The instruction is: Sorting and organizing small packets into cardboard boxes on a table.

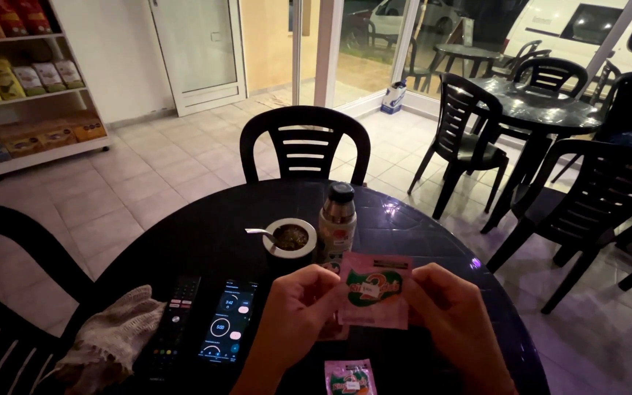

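The pink sachet (374,289) stands upright between both hands, left hand (298,307) and right hand (451,322) each pinching 1 side edge.

Warm indoor light, dim over the dark surface (206,234), which throws back small highlights near its right rim. The phone screen (228,322) glows. The hands and packet (374,289) look slightly soft. Straight lines bow at the edges.

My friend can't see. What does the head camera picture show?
Two bare hands, left hand and right hand, hold up a small pink and green paper packet over a round black plastic table. Behind it stand a steel thermos flask and a white-rimmed cup of green herb.
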